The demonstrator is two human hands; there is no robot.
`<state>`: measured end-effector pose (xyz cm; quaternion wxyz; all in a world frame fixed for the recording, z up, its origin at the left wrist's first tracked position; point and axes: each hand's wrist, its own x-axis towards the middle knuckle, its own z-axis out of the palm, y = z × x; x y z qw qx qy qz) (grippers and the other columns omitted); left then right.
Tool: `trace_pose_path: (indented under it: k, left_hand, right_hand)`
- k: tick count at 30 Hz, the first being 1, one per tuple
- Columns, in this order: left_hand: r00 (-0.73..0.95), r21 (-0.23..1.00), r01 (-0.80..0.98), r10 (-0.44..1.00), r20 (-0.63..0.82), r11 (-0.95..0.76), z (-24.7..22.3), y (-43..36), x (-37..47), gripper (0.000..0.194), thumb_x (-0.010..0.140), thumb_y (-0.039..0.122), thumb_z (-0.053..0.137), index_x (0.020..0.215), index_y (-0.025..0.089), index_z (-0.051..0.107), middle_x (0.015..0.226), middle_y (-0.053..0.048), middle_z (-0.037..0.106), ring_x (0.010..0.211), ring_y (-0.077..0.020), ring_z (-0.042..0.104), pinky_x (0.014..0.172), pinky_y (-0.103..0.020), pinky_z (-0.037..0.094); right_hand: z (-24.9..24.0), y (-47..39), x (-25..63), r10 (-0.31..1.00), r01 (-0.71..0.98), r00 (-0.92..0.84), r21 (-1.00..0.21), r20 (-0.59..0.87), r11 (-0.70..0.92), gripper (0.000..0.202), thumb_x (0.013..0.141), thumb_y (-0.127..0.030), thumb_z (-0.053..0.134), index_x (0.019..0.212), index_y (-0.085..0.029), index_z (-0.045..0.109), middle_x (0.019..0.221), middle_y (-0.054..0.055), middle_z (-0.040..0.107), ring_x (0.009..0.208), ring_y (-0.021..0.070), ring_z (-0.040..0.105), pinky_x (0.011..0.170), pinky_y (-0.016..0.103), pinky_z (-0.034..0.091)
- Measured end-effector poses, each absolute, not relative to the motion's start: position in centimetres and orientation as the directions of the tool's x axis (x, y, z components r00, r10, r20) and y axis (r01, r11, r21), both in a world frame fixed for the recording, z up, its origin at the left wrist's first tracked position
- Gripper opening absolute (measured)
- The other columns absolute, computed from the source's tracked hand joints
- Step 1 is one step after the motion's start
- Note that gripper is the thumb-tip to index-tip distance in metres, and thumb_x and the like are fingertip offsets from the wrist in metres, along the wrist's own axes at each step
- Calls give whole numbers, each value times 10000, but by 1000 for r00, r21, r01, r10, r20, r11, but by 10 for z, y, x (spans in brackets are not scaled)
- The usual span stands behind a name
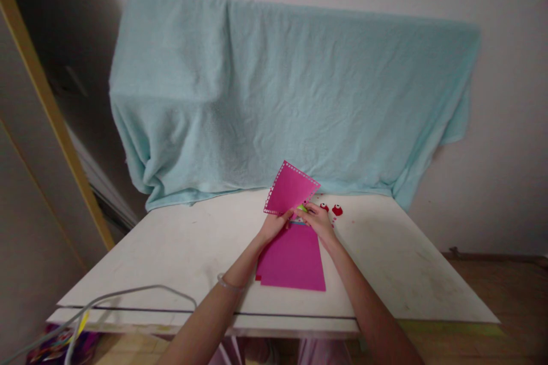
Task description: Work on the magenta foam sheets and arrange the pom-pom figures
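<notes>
A pink sheet of paper [293, 185], with small holes punched along its edges, is held up at a tilt over the table. My left hand [277, 223] is closed on its lower edge, thumb on top. Closed around a small green tool, which looks like a paper punch [302, 207], my right hand [317, 220] meets the sheet's lower right corner. The fingers partly hide this tool. Below both hands lies a larger magenta sheet [293, 259], with a bit of red showing under its left corner. A bluish edge shows just beneath the fingers.
Two small red objects with white tops, the right one a red piece [337, 210], lie beyond my right hand among tiny scraps. A pale blue cloth [299, 97] hangs behind the white table [171, 251]. A grey cable [141, 288] crosses the front left edge.
</notes>
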<state>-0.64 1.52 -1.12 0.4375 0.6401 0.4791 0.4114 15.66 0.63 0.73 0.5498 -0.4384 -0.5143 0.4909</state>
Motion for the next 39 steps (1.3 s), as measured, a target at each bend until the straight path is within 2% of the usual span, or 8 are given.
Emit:
trace_pose_path:
  k: [6, 17, 21, 28, 33, 39]
  left_hand:
    - [174, 939, 311, 980, 94, -146, -13, 14, -7, 592, 876, 610, 364, 489, 186, 507, 489, -3, 513, 496, -134, 469, 635, -285, 385]
    - [173, 924, 338, 977, 124, -177, -19, 17, -8, 563, 871, 611, 380, 526, 188, 518, 515, 3, 518, 502, -135, 468, 597, -276, 354]
    - [169, 927, 337, 979, 110, -162, -22, 19, -7, 561, 859, 624, 386, 542, 187, 540, 526, -4, 538, 502, -139, 469, 594, -277, 356]
    - [150, 936, 314, 982, 117, -159, -17, 16, -6, 543, 832, 629, 432, 533, 187, 535, 517, -9, 541, 509, -141, 475, 595, -279, 359]
    - [166, 958, 266, 984, 66, -109, -12, 15, -7, 497, 809, 588, 491, 536, 176, 541, 518, -13, 545, 504, -138, 477, 588, -281, 367]
    - [170, 961, 256, 983, 63, -106, -12, 15, -6, 469, 802, 558, 510, 541, 170, 542, 517, -13, 549, 510, -137, 487, 593, -278, 379]
  right_hand:
    - [8, 6, 156, 993, -103, -30, -989, 112, 108, 394, 577, -468, 823, 785, -161, 691, 618, -12, 594, 530, 109, 474, 488, 238, 354]
    - [1, 11, 157, 996, -131, 3, -987, 93, 93, 373, 525, -410, 852, 746, -165, 679, 667, 7, 634, 566, 123, 513, 493, 235, 371]
    - [0, 12, 158, 995, -119, 4, -988, 95, 95, 389, 524, -434, 848, 755, -163, 690, 653, 5, 628, 561, 122, 510, 485, 234, 362]
    - [-3, 13, 158, 995, -88, 25, -991, 95, 96, 403, 548, -488, 837, 730, -172, 667, 549, -38, 546, 459, 85, 410, 424, 226, 286]
    - [-1, 10, 158, 994, -91, -18, -990, 112, 110, 419, 585, -511, 823, 758, -171, 650, 573, -28, 571, 461, 88, 433, 424, 224, 302]
    - [1, 10, 158, 993, -114, -43, -988, 111, 105, 446, 561, -502, 842, 783, -169, 646, 589, -24, 589, 462, 90, 450, 425, 225, 305]
